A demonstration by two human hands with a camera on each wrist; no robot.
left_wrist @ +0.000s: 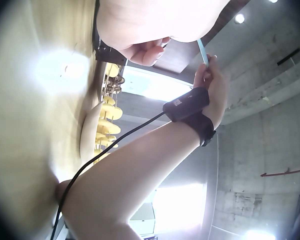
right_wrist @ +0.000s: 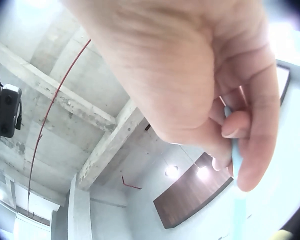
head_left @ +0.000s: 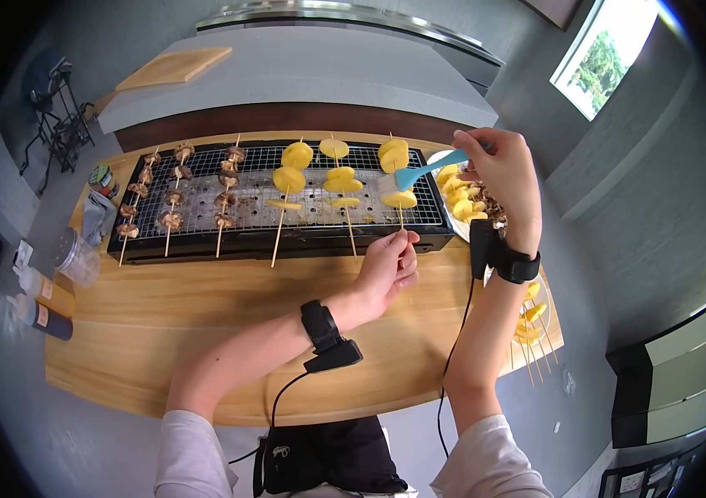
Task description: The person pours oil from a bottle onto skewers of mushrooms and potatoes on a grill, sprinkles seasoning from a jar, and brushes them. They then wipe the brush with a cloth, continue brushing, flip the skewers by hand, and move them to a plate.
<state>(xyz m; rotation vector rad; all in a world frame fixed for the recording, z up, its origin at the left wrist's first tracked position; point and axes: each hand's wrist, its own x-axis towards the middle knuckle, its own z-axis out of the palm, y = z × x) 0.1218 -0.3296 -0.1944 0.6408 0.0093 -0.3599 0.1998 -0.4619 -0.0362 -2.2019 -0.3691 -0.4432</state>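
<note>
My right hand (head_left: 501, 170) grips the handle of a light blue basting brush (head_left: 432, 168) at the right side of the grill. Its bristles lie against the yellow slices, apparently potato, on the rightmost skewer (head_left: 399, 200). In the right wrist view the brush handle (right_wrist: 236, 155) runs between thumb and fingers. My left hand (head_left: 386, 270) pinches the lower end of that same skewer at the grill's front edge. The black grill (head_left: 245, 243) has a wire mesh, with two more yellow-slice skewers (head_left: 289, 180) in the middle and mushroom skewers (head_left: 175, 199) to the left.
To the right stand a plate of yellow slices and mushroom pieces (head_left: 462, 199) and another with loaded skewers (head_left: 533, 319). Sauce bottles (head_left: 48, 292) and a clear jar (head_left: 77, 257) stand at the left table edge. A cable (head_left: 457, 353) hangs from each wrist camera.
</note>
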